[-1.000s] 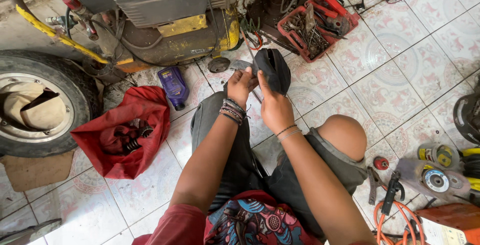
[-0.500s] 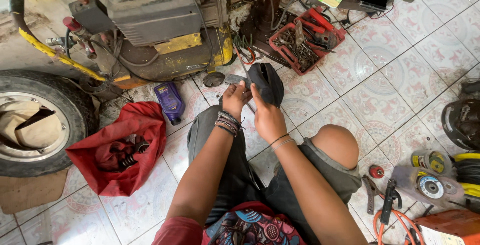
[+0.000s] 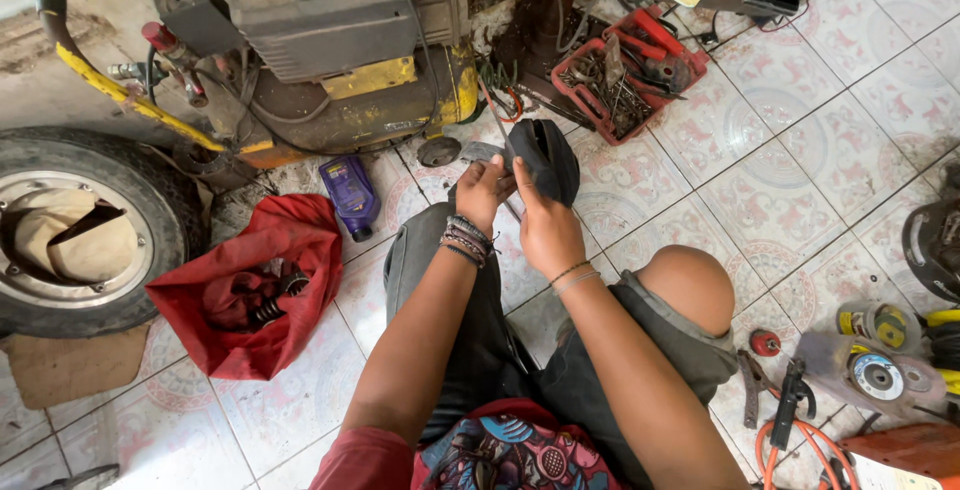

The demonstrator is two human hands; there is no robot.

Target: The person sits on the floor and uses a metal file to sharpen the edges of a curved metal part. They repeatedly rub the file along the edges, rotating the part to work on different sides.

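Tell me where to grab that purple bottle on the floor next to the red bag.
Take the purple bottle around its broad upper body, coming from above. It lies flat on the tiles with its dark cap end pointing toward the person, wedged between the red bag and the yellow machine, so its sides look crowded while its top face is open.

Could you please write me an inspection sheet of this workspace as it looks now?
Surface: patterned floor tiles, dusty near the machine.
Job's things: black part, held up over the lap.
Clutter: red tray of tools, red cloth with springs, purple bottle, tyre, pliers, discs.
Hands: left hand and right hand both grip the black part.
Cables: orange cable at lower right; hoses on the machine.
Surroundings: yellow machine ahead; cardboard under the tyre.
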